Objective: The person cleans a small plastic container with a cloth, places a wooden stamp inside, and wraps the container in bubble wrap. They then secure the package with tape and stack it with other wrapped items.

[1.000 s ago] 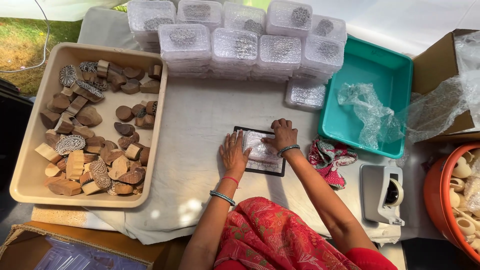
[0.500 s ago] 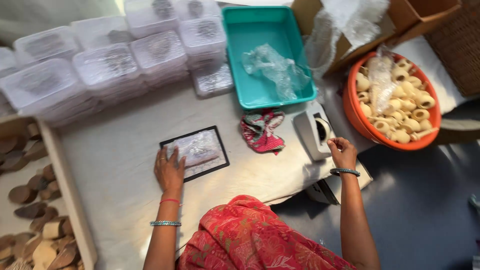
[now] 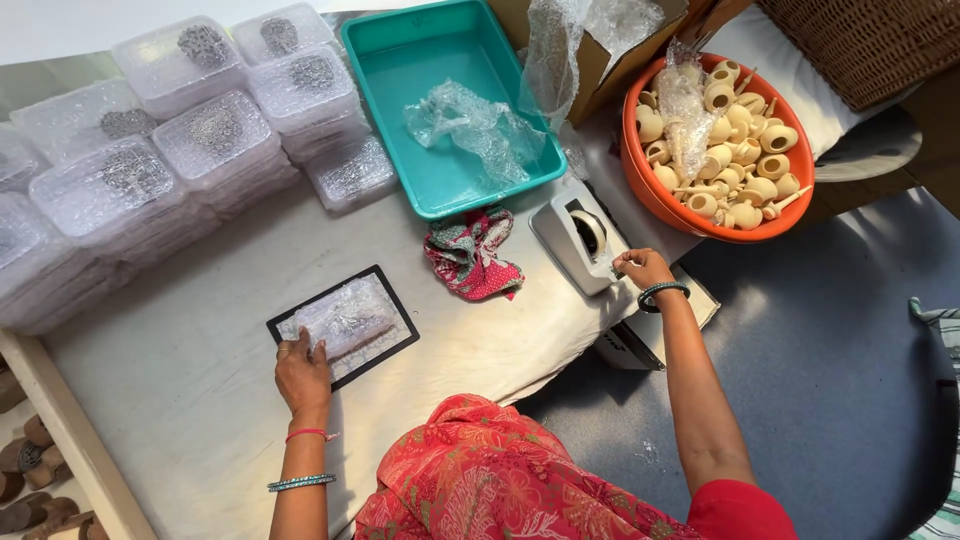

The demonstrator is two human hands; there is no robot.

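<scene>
My arms are bare from the shoulder down. On my left hand [image 3: 301, 372], at the lower left of the frame, the wrist carries a thin red thread band [image 3: 309, 434] with a loose end sticking out, and farther up the forearm sits a slim beaded bangle [image 3: 300, 483] in silver and teal. My right hand [image 3: 642, 268], right of centre, wears a dark teal bangle [image 3: 663, 294] at the wrist. Along the bottom edge I see my red-orange garment [image 3: 500, 480], printed with paler floral shapes, with a plain red sleeve edge [image 3: 738, 512] at the right shoulder.
</scene>
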